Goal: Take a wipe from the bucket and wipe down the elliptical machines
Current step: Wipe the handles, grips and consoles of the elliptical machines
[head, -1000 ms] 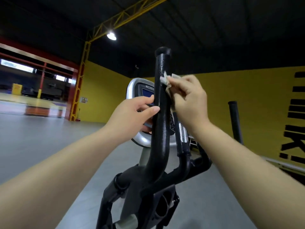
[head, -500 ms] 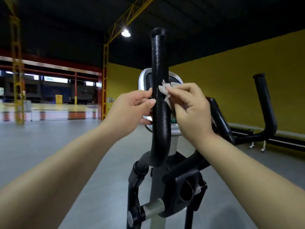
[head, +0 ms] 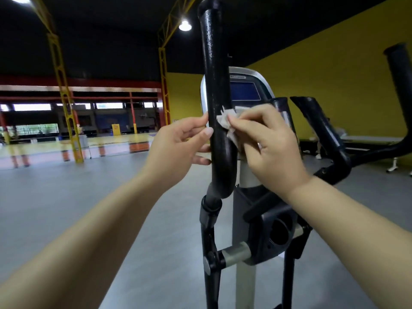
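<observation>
we press the wipe point(head: 224, 121), pinched in the right grip point(head: 272, 150), down the handlebar point(head: 213, 63); left grip point(head: 176, 148), released, braces it.

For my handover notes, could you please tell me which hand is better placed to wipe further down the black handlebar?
The right hand: it pinches the wipe against the handlebar. The left hand holds no wipe and only touches the bar's other side.
</observation>
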{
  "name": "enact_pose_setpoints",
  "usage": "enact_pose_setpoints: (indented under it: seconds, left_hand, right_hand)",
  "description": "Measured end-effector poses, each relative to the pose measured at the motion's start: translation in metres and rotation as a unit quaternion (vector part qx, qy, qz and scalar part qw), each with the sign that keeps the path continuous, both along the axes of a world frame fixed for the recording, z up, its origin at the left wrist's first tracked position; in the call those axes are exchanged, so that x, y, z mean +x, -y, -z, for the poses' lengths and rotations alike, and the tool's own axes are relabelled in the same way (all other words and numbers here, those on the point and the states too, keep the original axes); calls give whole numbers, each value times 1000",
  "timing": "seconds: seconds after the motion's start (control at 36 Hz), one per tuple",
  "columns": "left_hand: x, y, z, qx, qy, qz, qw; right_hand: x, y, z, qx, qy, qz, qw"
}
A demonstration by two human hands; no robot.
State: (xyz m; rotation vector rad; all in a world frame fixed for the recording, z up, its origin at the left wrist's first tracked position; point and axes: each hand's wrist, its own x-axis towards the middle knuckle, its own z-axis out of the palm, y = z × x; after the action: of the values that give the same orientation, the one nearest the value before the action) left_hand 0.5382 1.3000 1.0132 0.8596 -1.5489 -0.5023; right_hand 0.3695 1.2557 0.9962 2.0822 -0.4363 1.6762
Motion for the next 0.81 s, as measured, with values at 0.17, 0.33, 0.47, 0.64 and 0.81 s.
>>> enact_pose_setpoints:
  seconds: [0.17,0.33,0.47,0.64,0.81]
  left_hand:
    - [-1,-7,39,-20,45,-46,998]
    - [-6,-12,61,6,54,-58,997]
    - [-7,-12,63,13,58,-51,997]
    - [-2,-10,71,2,67,-54,996]
    - [-1,-8,71,6,63,-50,997]
  right_hand:
    - [8,1,108,97,11,-96,991]
    - [29,-2,115,64,113,-84,988]
    - [32,-8,106,34,199,-52,978]
    - [42,-1,131,78,220,-69,970]
    - [51,2,131,106,282,-71,951]
